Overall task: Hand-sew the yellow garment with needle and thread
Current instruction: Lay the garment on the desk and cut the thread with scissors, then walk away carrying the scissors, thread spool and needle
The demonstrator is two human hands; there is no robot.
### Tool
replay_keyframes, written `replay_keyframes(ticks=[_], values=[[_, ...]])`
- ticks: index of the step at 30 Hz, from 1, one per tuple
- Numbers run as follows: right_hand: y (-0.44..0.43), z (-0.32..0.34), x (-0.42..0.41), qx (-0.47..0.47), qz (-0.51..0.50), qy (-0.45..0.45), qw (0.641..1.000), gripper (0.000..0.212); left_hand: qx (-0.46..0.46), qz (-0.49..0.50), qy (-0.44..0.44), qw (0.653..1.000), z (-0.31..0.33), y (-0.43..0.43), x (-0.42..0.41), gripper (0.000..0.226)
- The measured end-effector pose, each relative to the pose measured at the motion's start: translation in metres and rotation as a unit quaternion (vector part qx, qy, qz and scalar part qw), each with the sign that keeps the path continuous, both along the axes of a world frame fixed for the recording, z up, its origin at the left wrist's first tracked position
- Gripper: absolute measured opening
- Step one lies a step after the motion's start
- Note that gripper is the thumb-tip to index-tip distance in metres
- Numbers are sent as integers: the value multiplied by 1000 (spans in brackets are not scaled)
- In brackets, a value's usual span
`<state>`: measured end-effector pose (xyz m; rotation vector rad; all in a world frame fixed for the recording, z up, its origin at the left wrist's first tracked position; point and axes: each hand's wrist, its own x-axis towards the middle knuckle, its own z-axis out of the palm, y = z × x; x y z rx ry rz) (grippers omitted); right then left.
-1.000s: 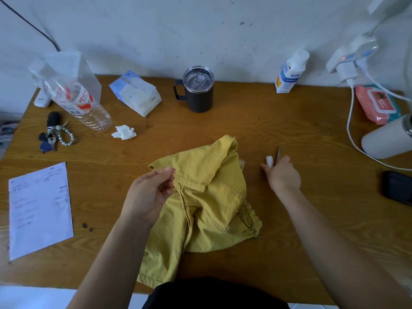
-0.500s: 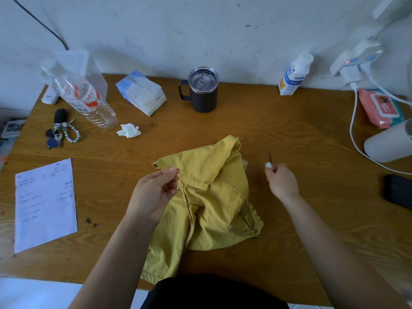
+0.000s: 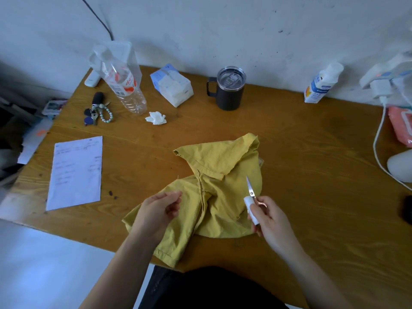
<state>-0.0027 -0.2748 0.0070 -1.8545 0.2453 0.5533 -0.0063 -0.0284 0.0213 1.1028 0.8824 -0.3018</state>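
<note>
While the left grip (image 3: pixel 158 210) pinches over the yellow garment (image 3: pixel 223 157), on what I cannot tell, the right grip (image 3: pixel 269 219) beside it clasps scissors (image 3: pixel 250 188), blades tilted toward it.

Bare worktop (image 3: pixel 312 152) runs wide between the yellow garment (image 3: pixel 223 166) and the back row, and right of it as far as the white cable (image 3: pixel 376 148). Along the wall stand a plastic bottle (image 3: pixel 124 85), tissue pack (image 3: pixel 171 85), dark mug (image 3: pixel 229 92) and white bottle (image 3: pixel 321 85), well apart. Keys (image 3: pixel 98 112) and a crumpled tissue (image 3: pixel 156 118) lie just in front of the plastic bottle; a paper sheet (image 3: pixel 77 172) covers the left part. Over the garment's near half, the scissors (image 3: pixel 250 188) in the right hand (image 3: pixel 269 221) point away.
</note>
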Motion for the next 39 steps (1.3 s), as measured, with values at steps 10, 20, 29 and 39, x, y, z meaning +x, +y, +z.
replay_keyframes(ticks=[10,20,29,39], values=[[71,-23,-64,31,252,77,964,16,25,148,65,986,-24,15,-122,15],[160,-38,-118,-13,414,84,906,22,18,231,116,966,-50,78,-247,12],[289,-87,-196,-145,486,82,858,23,16,281,173,944,-87,202,-380,18],[443,-126,-259,-268,579,30,769,25,10,360,268,894,-123,307,-520,23]])
